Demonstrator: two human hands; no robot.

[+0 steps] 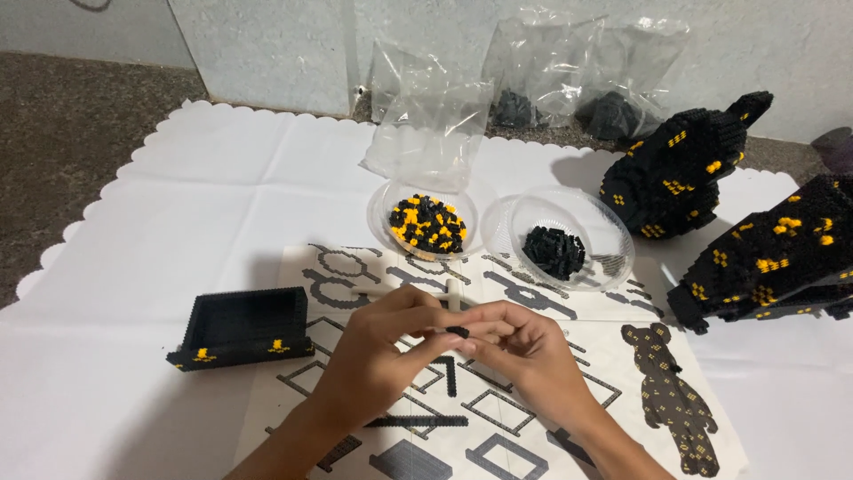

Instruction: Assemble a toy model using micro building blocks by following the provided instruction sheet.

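Note:
My left hand [378, 351] and my right hand [524, 351] meet over a printed instruction sheet [524, 418]. Between the fingertips of both hands sits a small black brick piece [457, 332]. A white T-shaped tool [449, 293] lies just beyond my fingers on the sheet. To the left stands a low black brick wall section with yellow spots [242, 327]. Behind the hands are two clear bowls: one with black and yellow bricks [427, 224], one with black bricks [554, 250].
Two large black brick assemblies with yellow marks stand at the right, one upright [680, 173], one lower [773, 258]. Clear plastic bags [524, 80] lean against the wall at the back. A white scalloped cloth [213, 204] covers the table.

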